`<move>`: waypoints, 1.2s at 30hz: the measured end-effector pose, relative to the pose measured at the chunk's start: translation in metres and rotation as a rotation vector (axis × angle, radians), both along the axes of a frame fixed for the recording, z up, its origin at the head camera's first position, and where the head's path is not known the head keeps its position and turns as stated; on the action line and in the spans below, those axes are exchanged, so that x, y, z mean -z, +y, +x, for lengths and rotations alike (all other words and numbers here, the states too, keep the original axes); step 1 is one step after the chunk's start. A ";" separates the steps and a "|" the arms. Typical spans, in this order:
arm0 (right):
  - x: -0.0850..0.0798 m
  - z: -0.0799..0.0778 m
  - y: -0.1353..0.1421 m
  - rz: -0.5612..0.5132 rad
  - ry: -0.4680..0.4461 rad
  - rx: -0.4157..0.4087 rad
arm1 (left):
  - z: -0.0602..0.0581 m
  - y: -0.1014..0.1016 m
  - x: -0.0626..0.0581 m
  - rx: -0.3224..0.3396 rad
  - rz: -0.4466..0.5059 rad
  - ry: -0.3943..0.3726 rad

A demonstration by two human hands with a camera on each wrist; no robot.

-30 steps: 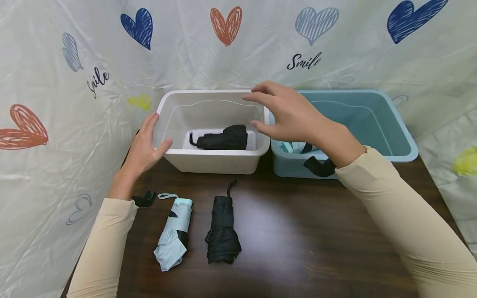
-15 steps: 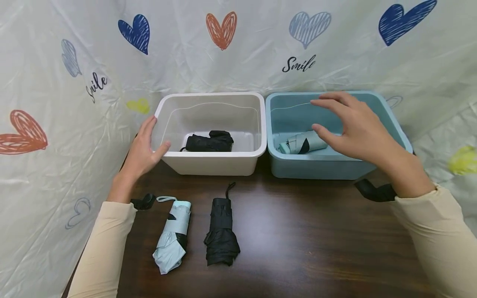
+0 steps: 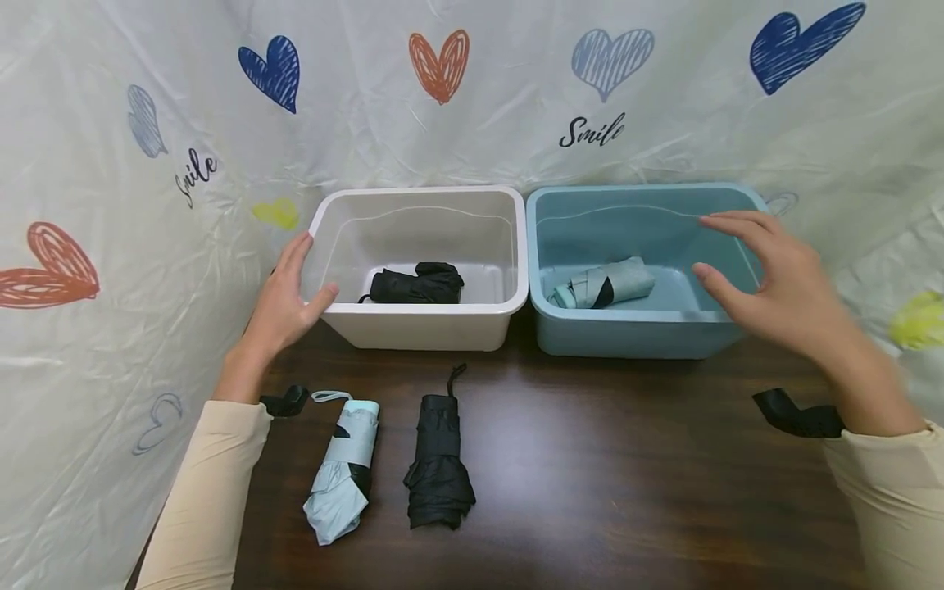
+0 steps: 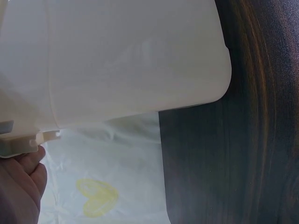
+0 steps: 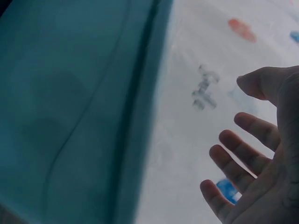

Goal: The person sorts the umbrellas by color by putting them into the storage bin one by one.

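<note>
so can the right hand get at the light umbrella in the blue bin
Probably yes: the right hand looks empty, the blue bin is open on top, and nothing covers the light umbrella.

Two words could be read, and both were on the big white sheet [image 3: 354, 106] at the back. The right "Smile" [image 3: 592, 129] was in curly black letters that sloped up a little, just under a stripy light blue heart [image 3: 614, 64]. The left "Smile" [image 3: 195, 174] had the same curly black letters, but it was tipped up much more. In the right wrist view, some dark writing [image 5: 204, 88] on the sheet was too blurry to read.
</note>
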State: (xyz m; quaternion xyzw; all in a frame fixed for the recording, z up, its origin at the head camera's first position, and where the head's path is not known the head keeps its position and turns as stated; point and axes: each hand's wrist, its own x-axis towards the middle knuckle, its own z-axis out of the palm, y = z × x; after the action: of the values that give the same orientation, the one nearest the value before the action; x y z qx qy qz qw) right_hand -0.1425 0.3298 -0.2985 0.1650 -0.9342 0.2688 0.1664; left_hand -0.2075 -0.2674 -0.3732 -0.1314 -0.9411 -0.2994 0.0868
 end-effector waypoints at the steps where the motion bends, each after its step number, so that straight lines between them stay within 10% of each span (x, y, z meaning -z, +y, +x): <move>1: 0.003 0.001 0.006 -0.007 -0.003 0.010 | 0.000 0.000 0.000 0.002 -0.002 -0.001; 36: 0.058 0.011 0.069 -0.137 -0.223 0.220 | -0.004 -0.003 0.003 0.033 -0.001 0.047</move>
State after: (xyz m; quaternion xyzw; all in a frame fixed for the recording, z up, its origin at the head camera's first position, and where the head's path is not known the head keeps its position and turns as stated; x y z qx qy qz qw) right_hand -0.1316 0.3987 -0.3566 0.0192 -0.9389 0.3285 0.1011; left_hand -0.2116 -0.2702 -0.3762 -0.1539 -0.9366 -0.2971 0.1040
